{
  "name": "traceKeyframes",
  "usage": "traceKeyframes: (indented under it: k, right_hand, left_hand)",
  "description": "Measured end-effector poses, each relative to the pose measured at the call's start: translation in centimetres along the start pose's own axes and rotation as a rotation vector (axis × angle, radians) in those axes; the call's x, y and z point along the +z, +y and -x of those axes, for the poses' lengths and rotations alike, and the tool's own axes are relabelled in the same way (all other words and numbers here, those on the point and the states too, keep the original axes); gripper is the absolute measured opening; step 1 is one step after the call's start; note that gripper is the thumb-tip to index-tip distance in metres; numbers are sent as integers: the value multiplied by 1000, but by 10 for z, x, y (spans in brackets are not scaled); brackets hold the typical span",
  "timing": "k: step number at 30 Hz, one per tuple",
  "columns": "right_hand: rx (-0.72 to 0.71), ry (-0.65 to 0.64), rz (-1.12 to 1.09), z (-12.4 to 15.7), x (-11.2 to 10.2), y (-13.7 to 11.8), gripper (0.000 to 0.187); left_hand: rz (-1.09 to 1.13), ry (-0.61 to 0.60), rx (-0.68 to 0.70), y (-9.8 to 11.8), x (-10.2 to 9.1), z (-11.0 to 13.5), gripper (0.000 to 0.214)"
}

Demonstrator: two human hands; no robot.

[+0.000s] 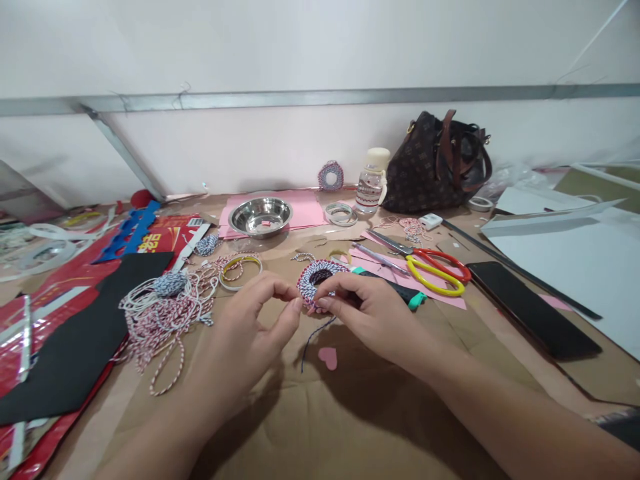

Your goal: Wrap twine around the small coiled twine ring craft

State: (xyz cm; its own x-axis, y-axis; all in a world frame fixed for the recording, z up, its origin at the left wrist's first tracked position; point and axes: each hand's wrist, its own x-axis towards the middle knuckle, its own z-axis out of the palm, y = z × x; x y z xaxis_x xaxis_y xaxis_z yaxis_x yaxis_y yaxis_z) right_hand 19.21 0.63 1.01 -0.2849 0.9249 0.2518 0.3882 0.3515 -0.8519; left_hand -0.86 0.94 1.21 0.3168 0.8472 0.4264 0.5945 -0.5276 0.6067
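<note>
Item: twine ring (309,280), pink-and-blue twist, pinched between my two hands

My right hand (367,317) grasps the ring with its fingertips from the right and lies closest over it. My left hand (250,333) comes in from the lower left, its thumb and forefinger at the ring's left edge, though I cannot tell whether they are closed on it. The ring is round, so it has no long axis; it sits tilted, just ahead of both hands. A dark blue twine end (311,340) hangs below it, toward a pink paper heart (327,358). My fingers hide the ring's lower arc, and its centre is too dark to make out.
</note>
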Motion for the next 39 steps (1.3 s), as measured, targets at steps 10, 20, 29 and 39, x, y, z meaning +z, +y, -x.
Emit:
traceKeyframes:
  k: [10, 20, 29, 39]
  right_hand:
    - [-8, -11, 63, 2, -1, 1, 11]
    - [-18, -22, 104, 2, 1, 3, 13]
    - [-2, -20, 98, 3, 1, 1, 12]
    - [-22, -33, 83, 4, 2, 1, 13]
  left_hand:
    - [-5, -19, 161, -3, -9, -4, 16]
    - [-77, -42, 215, -1, -3, -2, 15]
    - [-95, -19, 257, -1, -2, -1, 13]
    - [-134, -13, 215, -3, -4, 1, 11]
